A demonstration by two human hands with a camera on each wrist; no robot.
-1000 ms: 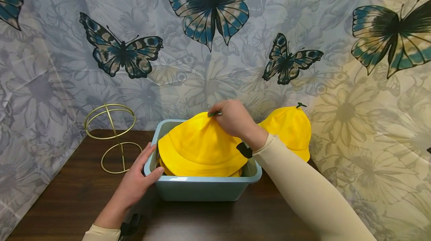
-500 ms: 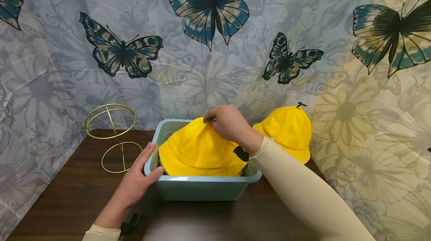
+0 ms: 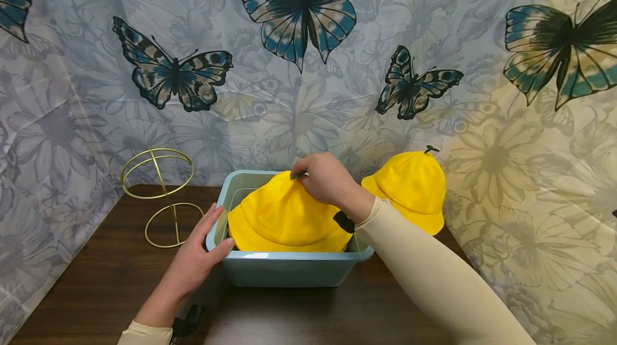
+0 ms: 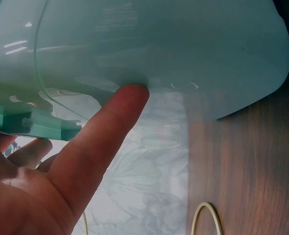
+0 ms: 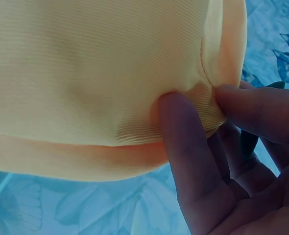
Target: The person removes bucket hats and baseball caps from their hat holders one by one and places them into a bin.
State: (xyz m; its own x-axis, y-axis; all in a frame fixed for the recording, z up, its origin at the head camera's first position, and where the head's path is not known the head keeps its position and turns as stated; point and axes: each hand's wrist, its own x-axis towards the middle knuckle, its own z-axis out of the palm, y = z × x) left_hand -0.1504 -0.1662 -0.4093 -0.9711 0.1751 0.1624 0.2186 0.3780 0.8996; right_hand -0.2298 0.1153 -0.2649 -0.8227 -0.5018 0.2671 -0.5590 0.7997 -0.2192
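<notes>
My right hand (image 3: 325, 178) pinches the crown of a yellow brimmed hat (image 3: 281, 222), beside its small dark green sprout. In the right wrist view, thumb and finger (image 5: 183, 152) gather the hat's cloth (image 5: 85, 88) into folds. The hat sits inside a blue-green plastic tub (image 3: 289, 272), brim towards the front; what lies under it is hidden. At the tub's left side rests my left hand (image 3: 193, 262), fingers straight along the rim. A straight digit (image 4: 100, 137) touches the tub wall (image 4: 183, 44) in the left wrist view.
A second yellow hat (image 3: 414, 187) with a green sprout stands raised at the back right; its support is hidden. At the left is a gold wire stand (image 3: 166, 194). All are on a dark wooden table (image 3: 115, 259) before a butterfly-print cloth (image 3: 299, 114).
My right hand has lowered slightly and shifted a little left, and the pinched hat has sunk deeper into the tub. The left hand has kept its place.
</notes>
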